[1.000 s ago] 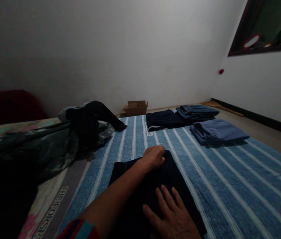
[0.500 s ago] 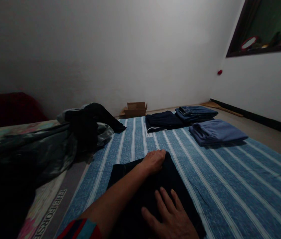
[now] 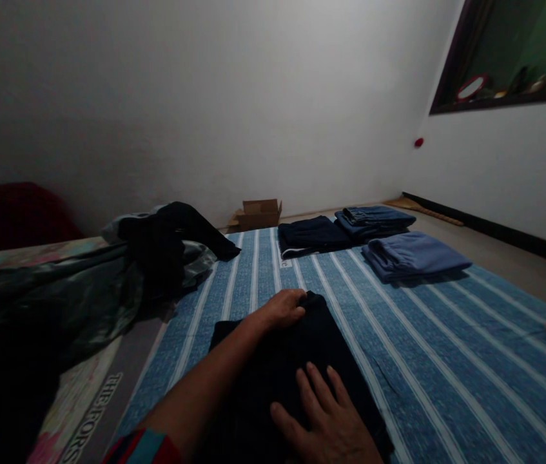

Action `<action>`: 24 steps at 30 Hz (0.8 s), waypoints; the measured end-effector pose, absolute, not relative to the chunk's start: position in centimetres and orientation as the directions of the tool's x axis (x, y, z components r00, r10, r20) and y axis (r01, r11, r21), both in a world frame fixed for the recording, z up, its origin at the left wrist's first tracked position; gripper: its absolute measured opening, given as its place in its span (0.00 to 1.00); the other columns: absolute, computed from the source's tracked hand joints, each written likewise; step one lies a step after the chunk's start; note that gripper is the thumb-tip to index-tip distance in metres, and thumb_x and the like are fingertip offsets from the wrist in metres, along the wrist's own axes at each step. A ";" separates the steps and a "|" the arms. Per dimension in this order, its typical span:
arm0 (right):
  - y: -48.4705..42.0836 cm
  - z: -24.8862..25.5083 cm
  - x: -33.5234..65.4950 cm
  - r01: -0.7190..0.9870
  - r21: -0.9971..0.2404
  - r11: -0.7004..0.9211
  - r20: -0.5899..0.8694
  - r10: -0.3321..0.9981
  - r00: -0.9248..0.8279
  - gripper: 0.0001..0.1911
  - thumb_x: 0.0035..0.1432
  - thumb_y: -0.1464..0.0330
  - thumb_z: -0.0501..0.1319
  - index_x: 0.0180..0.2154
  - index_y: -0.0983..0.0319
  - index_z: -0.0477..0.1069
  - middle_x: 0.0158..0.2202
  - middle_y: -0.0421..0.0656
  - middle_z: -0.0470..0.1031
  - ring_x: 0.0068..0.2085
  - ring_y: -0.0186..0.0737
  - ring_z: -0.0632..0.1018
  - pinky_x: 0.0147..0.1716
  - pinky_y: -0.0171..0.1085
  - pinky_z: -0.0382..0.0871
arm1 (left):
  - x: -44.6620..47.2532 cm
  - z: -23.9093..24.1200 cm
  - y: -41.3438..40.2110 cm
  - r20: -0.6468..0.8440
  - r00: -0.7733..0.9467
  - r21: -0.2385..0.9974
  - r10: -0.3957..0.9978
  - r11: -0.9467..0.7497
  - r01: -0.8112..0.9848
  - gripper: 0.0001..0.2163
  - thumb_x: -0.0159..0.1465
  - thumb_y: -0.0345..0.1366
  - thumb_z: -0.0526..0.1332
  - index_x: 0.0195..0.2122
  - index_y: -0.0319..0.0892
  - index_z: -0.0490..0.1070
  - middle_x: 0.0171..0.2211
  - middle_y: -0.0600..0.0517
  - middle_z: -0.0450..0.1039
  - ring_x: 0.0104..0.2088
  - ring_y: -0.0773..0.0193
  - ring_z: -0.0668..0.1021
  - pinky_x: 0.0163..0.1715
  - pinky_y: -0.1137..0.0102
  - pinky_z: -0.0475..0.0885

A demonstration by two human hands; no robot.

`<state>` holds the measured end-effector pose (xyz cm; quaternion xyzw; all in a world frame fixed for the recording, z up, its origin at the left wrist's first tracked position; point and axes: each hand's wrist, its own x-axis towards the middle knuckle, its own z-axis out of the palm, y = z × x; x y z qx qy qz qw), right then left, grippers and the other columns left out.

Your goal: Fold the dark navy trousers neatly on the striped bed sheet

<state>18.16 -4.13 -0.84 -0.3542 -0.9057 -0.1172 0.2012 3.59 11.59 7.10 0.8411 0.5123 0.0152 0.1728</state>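
A dark, folded garment [image 3: 296,361] lies on a blue striped sheet [image 3: 437,348] in front of me. My left hand [image 3: 281,309] grips the garment's far edge, fingers curled around the cloth. Flat on the near part of the garment rests my right hand [image 3: 328,419], fingers spread and pressing down.
Three folded piles sit at the sheet's far end: a dark one [image 3: 309,235], denim [image 3: 374,220] and light blue [image 3: 410,256]. A heap of loose dark clothes [image 3: 166,241] lies at the left. A cardboard box [image 3: 257,212] stands by the wall.
My left hand has drawn the garment's far edge slightly toward me and bunched it. The view has shifted a little to the right.
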 end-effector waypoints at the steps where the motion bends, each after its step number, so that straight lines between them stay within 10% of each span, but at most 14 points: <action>1: -4.2 -0.8 18.2 0.690 0.049 0.722 0.433 0.607 -0.666 0.33 0.58 0.47 0.52 0.62 0.46 0.49 0.55 0.52 0.68 0.55 0.60 0.67 0.48 0.58 0.64 | 3.1 7.4 11.5 -0.162 0.470 0.312 0.868 -0.406 0.859 0.12 0.56 0.30 0.55 0.42 0.42 0.70 0.39 0.49 0.76 0.41 0.60 0.76 0.37 0.71 0.68; 24: -4.8 0.7 19.0 0.654 -0.040 0.756 0.329 0.628 -0.706 0.28 0.61 0.49 0.49 0.60 0.49 0.54 0.56 0.58 0.64 0.58 0.64 0.63 0.49 0.61 0.63 | -1.2 8.1 8.0 -0.271 0.361 0.304 0.892 -0.276 0.912 0.13 0.59 0.44 0.55 0.32 0.39 0.73 0.28 0.51 0.74 0.29 0.64 0.75 0.25 0.73 0.62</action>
